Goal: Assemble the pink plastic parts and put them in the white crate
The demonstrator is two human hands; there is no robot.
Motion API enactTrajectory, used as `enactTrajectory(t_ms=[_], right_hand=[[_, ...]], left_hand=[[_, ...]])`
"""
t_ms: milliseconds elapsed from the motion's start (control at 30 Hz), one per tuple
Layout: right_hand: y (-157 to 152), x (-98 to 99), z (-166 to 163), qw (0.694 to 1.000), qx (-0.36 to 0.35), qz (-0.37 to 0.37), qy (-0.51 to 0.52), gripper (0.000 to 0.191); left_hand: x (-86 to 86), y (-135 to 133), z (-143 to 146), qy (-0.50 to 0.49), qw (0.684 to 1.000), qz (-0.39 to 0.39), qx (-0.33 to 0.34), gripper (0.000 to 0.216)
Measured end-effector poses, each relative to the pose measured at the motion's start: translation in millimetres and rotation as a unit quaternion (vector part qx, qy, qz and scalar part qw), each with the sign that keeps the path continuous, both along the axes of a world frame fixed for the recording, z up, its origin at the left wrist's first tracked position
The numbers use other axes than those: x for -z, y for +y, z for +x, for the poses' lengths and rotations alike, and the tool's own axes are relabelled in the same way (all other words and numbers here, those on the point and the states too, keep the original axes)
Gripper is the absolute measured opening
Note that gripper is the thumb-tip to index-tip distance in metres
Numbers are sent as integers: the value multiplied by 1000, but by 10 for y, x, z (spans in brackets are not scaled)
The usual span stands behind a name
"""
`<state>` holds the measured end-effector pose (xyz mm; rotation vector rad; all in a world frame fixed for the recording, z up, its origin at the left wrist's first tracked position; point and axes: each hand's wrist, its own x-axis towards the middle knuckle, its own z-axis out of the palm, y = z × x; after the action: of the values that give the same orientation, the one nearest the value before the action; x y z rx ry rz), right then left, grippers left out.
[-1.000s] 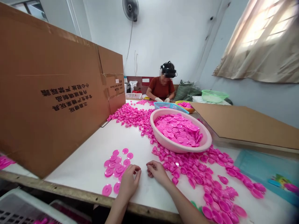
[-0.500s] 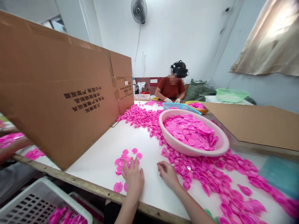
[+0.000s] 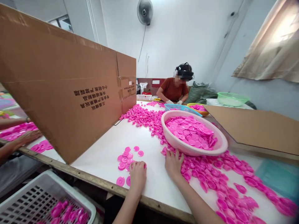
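Several flat round pink plastic discs (image 3: 126,159) lie loosely grouped on the white tabletop. At their right edge is my left hand (image 3: 138,175), its fingers curled down, with a bit of pink disc showing at the fingertips. My right hand (image 3: 173,165) reaches into the near edge of a pile of small hollow pink plastic pieces (image 3: 210,177), fingers apart. Just beyond it stands a pale pink basin (image 3: 195,151) heaped with more pink discs (image 3: 190,132). Whether the right fingertips grip any piece is hidden.
A large cardboard box (image 3: 70,84) walls off the left side. Another cardboard sheet (image 3: 252,127) lies at right. Below the table edge sits a white crate (image 3: 77,196) with pink parts. Across the table, a co-worker (image 3: 175,88) works beside a blue basket (image 3: 182,109). Another person's arm shows far left.
My left hand has gone from spread over the discs to curled at their right side. My right hand has moved forward to the pile by the basin and spread its fingers.
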<state>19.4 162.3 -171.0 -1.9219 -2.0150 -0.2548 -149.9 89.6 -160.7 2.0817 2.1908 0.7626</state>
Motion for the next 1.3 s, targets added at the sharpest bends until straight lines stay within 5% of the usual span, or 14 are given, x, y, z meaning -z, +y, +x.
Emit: enactTrajectory(t_ms=[333, 600, 767, 900, 1133, 1300], right_hand=[[-11, -114, 99, 984, -153, 4, 93, 25], [-325, -158, -72, 942, -249, -177, 140, 21], [-335, -292, 0, 878, -250, -199, 358, 35], [-290, -274, -28, 785, -232, -289, 496, 30], [-276, -73, -55, 800, -93, -339, 486, 17], [-253, -81, 18, 716, -106, -436, 535, 18]], left_hand=[[-19, 15, -10, -128, 992, -6, 16, 23], [2, 11, -40, -336, 938, 44, 71, 25], [-138, 62, 31, -428, 894, -39, 125, 26], [-178, 226, 169, -394, 905, -99, 126, 21], [41, 337, 277, -259, 947, -152, 114, 15], [58, 308, 265, -165, 966, -160, 119, 16]])
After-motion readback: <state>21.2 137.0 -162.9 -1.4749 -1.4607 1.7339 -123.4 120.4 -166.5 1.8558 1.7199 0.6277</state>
